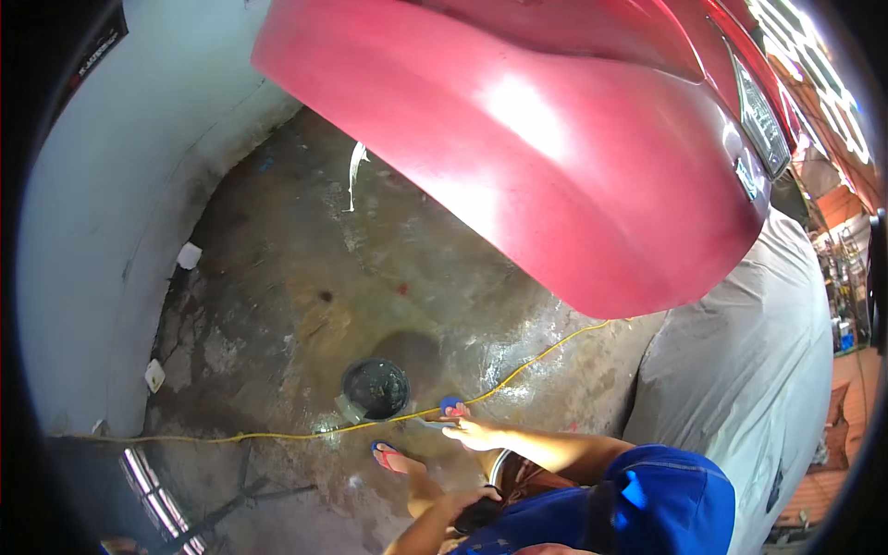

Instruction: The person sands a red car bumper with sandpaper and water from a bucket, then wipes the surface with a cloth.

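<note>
- The right hand (pixel 472 433), at the lower centre of the frame, pinches a thin grey piece (pixel 431 424), which juts left from the fingertips.
- The left hand (pixel 453 503), near the bottom edge just left of the blue shirt (pixel 666 499), is at a black object (pixel 477 511); its fingers are too hidden to tell whether they are closed around it.
- A dark bucket (pixel 376 389) stands on the wet, stained floor (pixel 268 296), left of and slightly above the right hand.
- A yellow cord (pixel 277 436) runs from the lower left, passes just below the bucket and climbs toward the red panel.
- Feet in blue sandals with red straps (pixel 388 457) show near the bucket.
- The large, curved red panel (pixel 555 185) of a vehicle fills the upper centre and right, well apart from both hands, with a lamp (pixel 760 111) at its right.
- A grey cover (pixel 740 361) drapes at the right; a pale wall (pixel 102 231) curves along the left.
</note>
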Demonstrator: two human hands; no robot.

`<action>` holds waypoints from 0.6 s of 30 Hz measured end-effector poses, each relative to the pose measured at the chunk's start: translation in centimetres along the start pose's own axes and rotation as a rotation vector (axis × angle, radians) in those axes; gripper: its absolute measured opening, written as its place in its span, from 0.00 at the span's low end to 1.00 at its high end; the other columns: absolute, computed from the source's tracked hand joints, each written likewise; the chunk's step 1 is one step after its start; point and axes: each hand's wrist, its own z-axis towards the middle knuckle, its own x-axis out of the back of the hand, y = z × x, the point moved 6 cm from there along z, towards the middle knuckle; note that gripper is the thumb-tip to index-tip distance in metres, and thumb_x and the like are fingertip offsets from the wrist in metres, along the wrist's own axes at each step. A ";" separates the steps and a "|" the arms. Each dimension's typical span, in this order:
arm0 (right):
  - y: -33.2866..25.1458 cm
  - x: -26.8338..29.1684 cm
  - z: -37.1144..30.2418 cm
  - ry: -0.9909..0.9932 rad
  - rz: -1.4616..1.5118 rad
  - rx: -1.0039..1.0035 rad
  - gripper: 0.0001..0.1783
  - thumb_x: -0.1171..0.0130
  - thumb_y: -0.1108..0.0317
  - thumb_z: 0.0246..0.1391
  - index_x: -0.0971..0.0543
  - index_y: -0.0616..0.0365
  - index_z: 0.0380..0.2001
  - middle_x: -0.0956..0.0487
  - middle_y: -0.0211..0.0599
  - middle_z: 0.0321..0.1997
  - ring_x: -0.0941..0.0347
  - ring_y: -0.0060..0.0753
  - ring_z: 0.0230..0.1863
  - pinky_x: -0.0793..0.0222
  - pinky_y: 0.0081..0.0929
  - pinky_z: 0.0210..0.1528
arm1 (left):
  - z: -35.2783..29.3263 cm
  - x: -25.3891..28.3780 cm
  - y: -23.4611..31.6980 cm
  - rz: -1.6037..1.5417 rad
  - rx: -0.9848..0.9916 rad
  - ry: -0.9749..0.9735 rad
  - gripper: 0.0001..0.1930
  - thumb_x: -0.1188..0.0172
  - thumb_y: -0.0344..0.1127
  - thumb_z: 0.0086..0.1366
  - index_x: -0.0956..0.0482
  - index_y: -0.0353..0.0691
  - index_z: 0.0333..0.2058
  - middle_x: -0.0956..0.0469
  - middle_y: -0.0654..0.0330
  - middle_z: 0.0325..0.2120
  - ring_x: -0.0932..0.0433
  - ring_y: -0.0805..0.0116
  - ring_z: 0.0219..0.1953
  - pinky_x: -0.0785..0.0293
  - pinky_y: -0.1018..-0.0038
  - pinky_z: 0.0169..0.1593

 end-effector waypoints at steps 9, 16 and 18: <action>-9.7 13.5 -13.0 -0.087 0.145 0.071 0.29 0.51 0.64 0.72 0.36 0.49 0.74 0.31 0.51 0.73 0.29 0.48 0.69 0.35 0.40 0.71 | 0.0 2.7 5.7 0.437 -0.550 0.498 0.17 0.33 0.48 0.55 0.14 0.46 0.39 0.17 0.59 0.28 0.18 0.61 0.31 0.19 0.63 0.36; -24.3 29.3 -19.8 0.512 -0.795 0.833 0.32 0.41 0.66 0.64 0.33 0.65 0.69 0.36 0.54 0.75 0.45 0.53 0.78 0.44 0.44 0.79 | -0.5 4.6 3.6 -0.232 -0.482 0.246 0.19 0.36 0.50 0.57 0.14 0.46 0.43 0.16 0.58 0.31 0.17 0.60 0.32 0.18 0.64 0.39; -27.6 33.3 -20.3 0.659 -1.059 0.774 0.34 0.40 0.63 0.62 0.33 0.67 0.68 0.37 0.54 0.76 0.48 0.53 0.79 0.48 0.46 0.80 | 0.0 5.5 2.4 -0.374 -0.475 0.178 0.20 0.37 0.51 0.57 0.14 0.46 0.43 0.15 0.58 0.31 0.17 0.60 0.32 0.18 0.64 0.39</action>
